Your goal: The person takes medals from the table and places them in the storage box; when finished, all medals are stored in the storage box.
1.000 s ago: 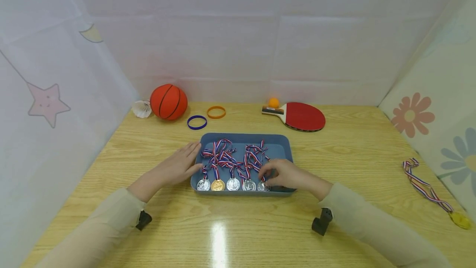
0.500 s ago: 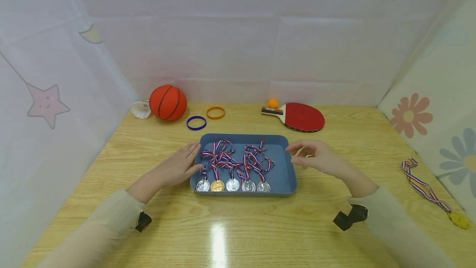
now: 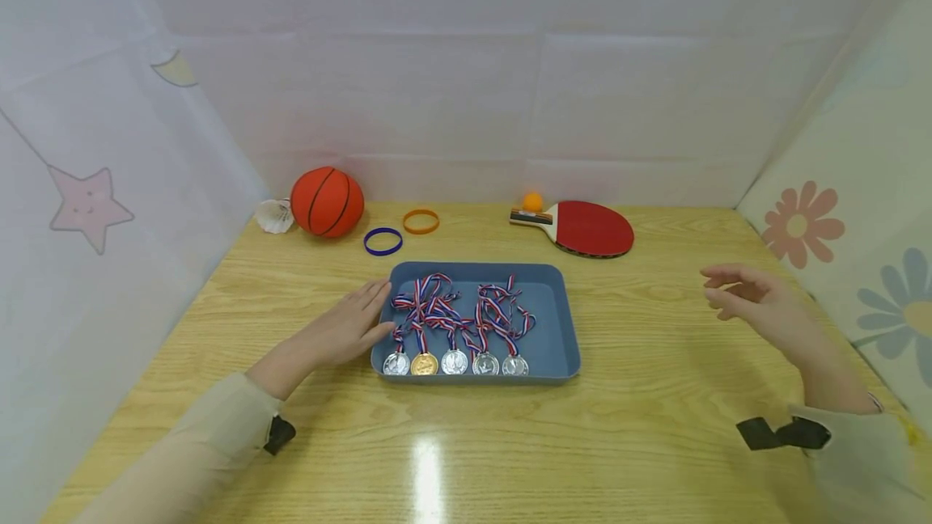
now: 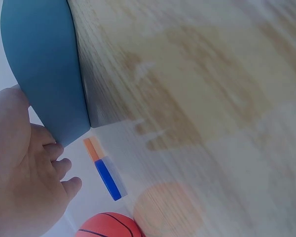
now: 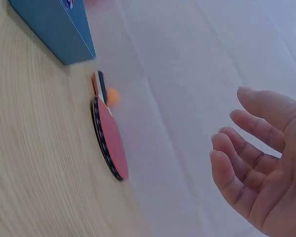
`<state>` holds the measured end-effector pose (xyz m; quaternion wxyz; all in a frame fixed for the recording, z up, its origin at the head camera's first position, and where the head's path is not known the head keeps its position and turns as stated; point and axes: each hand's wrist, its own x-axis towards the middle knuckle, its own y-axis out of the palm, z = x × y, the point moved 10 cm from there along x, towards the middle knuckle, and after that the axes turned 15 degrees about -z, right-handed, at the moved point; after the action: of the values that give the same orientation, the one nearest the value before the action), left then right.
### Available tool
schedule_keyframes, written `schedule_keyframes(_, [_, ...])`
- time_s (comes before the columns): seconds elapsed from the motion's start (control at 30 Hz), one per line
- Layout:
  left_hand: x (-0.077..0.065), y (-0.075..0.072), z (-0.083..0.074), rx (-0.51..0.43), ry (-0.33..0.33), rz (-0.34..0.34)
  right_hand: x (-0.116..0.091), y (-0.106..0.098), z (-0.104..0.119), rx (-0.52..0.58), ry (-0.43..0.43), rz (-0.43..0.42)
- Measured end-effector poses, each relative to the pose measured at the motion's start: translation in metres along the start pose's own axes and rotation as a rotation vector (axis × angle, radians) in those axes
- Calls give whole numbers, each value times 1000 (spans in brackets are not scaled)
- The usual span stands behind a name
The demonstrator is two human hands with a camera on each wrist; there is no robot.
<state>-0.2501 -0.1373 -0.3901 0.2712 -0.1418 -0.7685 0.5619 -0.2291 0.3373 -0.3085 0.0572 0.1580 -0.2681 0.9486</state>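
Note:
A blue-grey tray [image 3: 561, 346] stands mid-table with several medals in it. Their discs line its near wall: a gold medal [image 3: 425, 364] is second from the left, a silver medal [image 3: 514, 365] sits at the right end, and the others are silver. Striped red, white and blue ribbons [image 3: 437, 310] lie bunched behind them. My left hand [image 3: 348, 324] rests against the tray's left side, fingers extended, thumb over the rim. Held above the table's right side, my right hand [image 3: 764, 310] has loosely bent fingers [image 5: 227, 177] and nothing in them. Its sleeve hides most of another ribboned medal.
Along the back are a shuttlecock [image 3: 274, 216], a small basketball [image 3: 328, 201], a blue wristband [image 3: 383, 241], an orange wristband [image 3: 421, 221], an orange ball [image 3: 533, 201] and a red table tennis bat [image 3: 593, 229]. Cloth walls border the table [image 3: 349, 459].
My right hand has left the rightmost silver medal in the tray and moved right through the air, covering the medal at the table's right edge. My left hand stays put.

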Motion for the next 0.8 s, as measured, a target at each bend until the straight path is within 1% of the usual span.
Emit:
schedule_keyframes(0.07, [0, 0, 0, -2, 0, -3, -6, -21, -12, -24, 18, -59])
schedule_keyframes(0.13, [0, 0, 0, -2, -2, 1, -11, -40, -23, 6, 18, -106])
schedule_keyframes(0.3, [-1, 1, 1, -1, -9, 13, -28, -79, -52, -9, 54, -180])
schedule_keyframes(0.33, [-1, 1, 1, -1, -7, 10, -31, -86, -60, -42, 61, -203])
schedule_keyframes(0.37, [-1, 1, 1, 0, -8, 9, -34, -94, -70, -64, 79, -220])
schedule_keyframes(0.43, [-1, 1, 2, 4, -9, 9, -40, -112, -96, -100, 75, -271])
schedule_keyframes(0.5, [0, 1, 1, 5, -5, 5, -45, -128, -131, -148, 82, -297])
schedule_keyframes(0.57, [0, 1, 1, 7, -3, 6, -51, -146, -170, -221, 119, -325])
schedule_keyframes(0.63, [1, 0, -1, 3, 2, 3, -57, -159, -200, -287, 149, -332])
schedule_keyframes(0.73, [1, 0, -2, -2, 1, 6, -70, -170, -232, -378, 224, -319])
schedule_keyframes(0.8, [1, -1, -2, -5, -2, 10, -79, -170, -242, -431, 270, -282])
